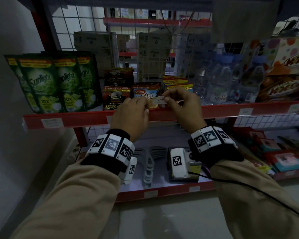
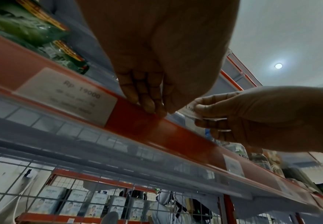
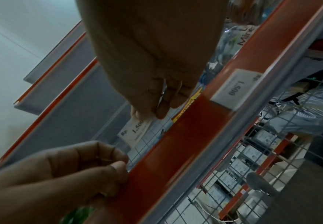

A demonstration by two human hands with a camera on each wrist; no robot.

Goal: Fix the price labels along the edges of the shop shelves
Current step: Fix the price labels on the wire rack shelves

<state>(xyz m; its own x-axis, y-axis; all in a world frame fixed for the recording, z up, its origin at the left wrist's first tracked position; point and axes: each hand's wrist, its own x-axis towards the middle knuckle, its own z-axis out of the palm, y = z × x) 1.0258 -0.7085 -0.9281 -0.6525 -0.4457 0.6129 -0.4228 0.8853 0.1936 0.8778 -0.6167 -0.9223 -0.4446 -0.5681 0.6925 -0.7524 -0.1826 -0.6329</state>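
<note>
My right hand (image 1: 165,99) pinches a small white price label (image 1: 160,100) between thumb and fingers, just above the red label rail (image 1: 223,110) on the shelf's front edge. The right wrist view shows the label (image 3: 135,133) printed "Rp 1.500", hanging free of the rail (image 3: 176,151). My left hand (image 1: 146,107) is close beside it on the left. Its curled fingers (image 2: 147,106) and thumb grip the rail's top edge (image 2: 137,119). Other labels sit in the rail at the left (image 1: 52,122) and right (image 1: 246,111).
The shelf holds green Sunlight pouches (image 1: 47,83), coffee packs (image 1: 117,94), a Roma biscuit pack (image 1: 145,94) and water bottles (image 1: 219,83). Wire mesh backs it. A lower shelf (image 1: 162,188) carries grey hangers (image 1: 148,166) and small boxes.
</note>
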